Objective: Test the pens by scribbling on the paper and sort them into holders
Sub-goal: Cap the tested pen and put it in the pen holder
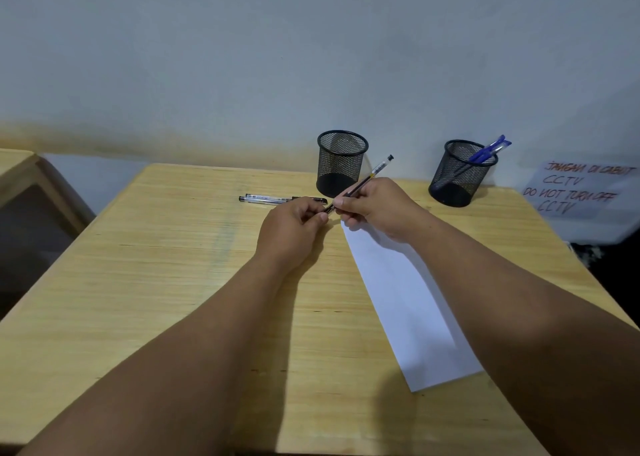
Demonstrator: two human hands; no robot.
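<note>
Right hand (375, 206) pinching black pen (363, 180), tilted, back end up toward wall. Left hand (294, 228) pinching its lower end, likely the cap. Paper (405, 299) under right wrist. Two more pens (270, 198) flat on desk (138, 265). Left holder (341, 162) empty; right holder (462, 173) with blue pens (490, 149).

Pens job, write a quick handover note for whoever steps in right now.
Hands: right hand grips a black pen by its barrel; left hand pinches that pen's lower end, likely the cap.
Things: two more black pens lie on the table left of the hands. Left mesh holder looks empty; right mesh holder holds blue pens. Paper shows no scribbles where visible.
Done: blue pens sorted.
Left: test the held pen, then the two lying, and sort each.
</note>
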